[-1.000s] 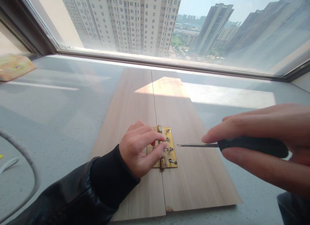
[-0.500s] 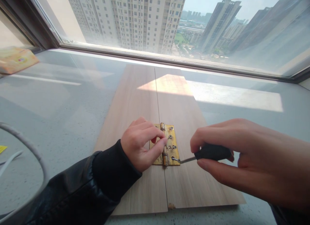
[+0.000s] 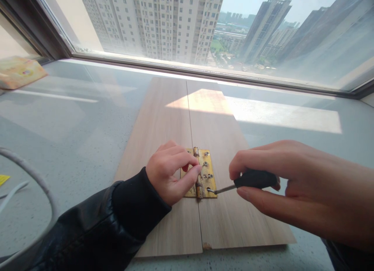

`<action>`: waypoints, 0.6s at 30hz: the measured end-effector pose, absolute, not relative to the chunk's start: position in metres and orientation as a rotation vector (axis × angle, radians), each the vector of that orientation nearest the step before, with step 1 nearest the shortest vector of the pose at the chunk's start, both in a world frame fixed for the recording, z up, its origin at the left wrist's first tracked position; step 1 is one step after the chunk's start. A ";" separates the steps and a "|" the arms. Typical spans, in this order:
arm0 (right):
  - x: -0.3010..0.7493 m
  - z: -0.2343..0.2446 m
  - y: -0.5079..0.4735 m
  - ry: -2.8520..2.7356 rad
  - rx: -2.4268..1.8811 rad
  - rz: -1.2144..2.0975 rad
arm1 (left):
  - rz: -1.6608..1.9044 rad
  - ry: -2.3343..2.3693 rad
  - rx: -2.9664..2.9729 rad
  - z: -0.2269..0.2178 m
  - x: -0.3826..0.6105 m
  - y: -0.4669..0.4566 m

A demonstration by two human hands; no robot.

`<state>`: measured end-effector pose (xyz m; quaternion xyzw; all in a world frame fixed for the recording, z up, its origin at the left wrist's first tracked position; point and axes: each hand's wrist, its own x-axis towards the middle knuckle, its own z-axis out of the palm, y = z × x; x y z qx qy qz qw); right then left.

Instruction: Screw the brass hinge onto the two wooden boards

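A brass hinge (image 3: 212,173) lies across the seam between two pale wooden boards (image 3: 163,119), with several screws in its right leaf. My right hand (image 3: 292,185) is closed around the black handle of a screwdriver (image 3: 258,179). The screwdriver's shaft slants left, its tip at the head of a screw (image 3: 211,190) that leans out of the lower right hole. Over the hinge's left leaf sits my left hand (image 3: 175,171), thumb and forefinger pinched by the barrel. Whatever that pinch may hold is hidden, as is much of the left leaf.
Both boards lie on a speckled pale sill (image 3: 96,146) below a large window (image 3: 175,25). On the left are a grey cable (image 3: 43,185) and a yellow piece (image 3: 3,180). An orange-patterned pack (image 3: 22,72) stands at the far left.
My right hand and the screwdriver have shifted up very slightly, and the leaning screw sits at a slightly different angle. My left hand stays in place.
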<state>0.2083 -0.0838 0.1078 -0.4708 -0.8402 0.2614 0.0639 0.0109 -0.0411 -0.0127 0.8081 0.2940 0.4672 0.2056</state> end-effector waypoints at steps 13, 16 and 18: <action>0.206 0.106 -0.088 -2.523 -1.410 0.750 | 1.300 0.801 2.248 -0.013 0.010 -0.041; 0.204 0.108 -0.090 -2.510 -1.391 0.776 | 1.301 0.795 2.249 -0.013 0.010 -0.041; 0.204 0.107 -0.090 -2.510 -1.382 0.757 | 1.303 0.789 2.248 -0.014 0.010 -0.041</action>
